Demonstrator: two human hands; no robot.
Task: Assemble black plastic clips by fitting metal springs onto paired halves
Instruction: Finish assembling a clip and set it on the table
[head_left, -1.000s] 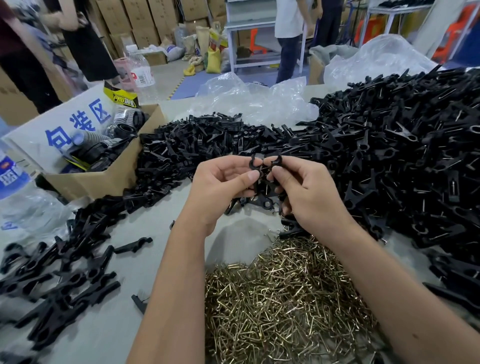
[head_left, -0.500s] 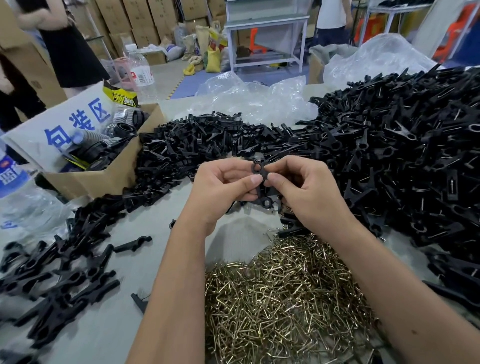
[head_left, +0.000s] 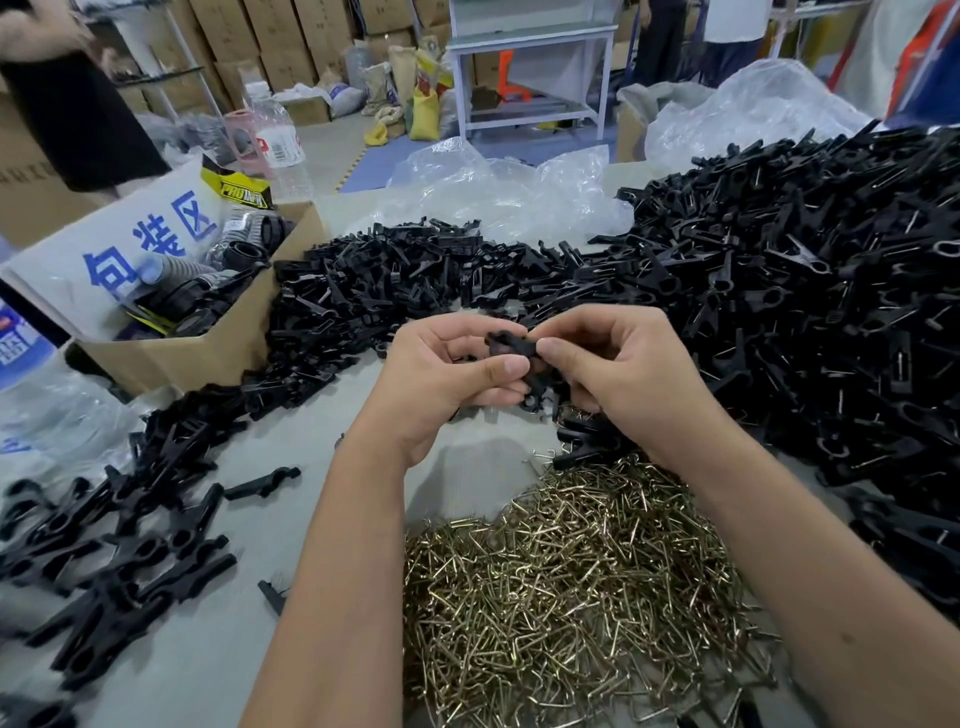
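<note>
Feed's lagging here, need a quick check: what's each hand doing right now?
Left hand: closed, pinching the black clip.
Right hand: closed, pinching the same clip from the other side.

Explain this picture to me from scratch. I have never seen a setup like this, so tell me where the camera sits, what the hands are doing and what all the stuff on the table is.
There is no machine here. A person wears one camera on the head, looking forward and down, so both arms reach in from the bottom edge. The left hand and right hand meet over the table and pinch a black plastic clip piece between their fingers. Nearest the person lies a heap of brass-coloured metal springs. Loose black clip halves lie at the left, a second heap farther back, and a much larger pile at the right. A cardboard box stands at the left, with clear plastic bags behind the piles.
</note>
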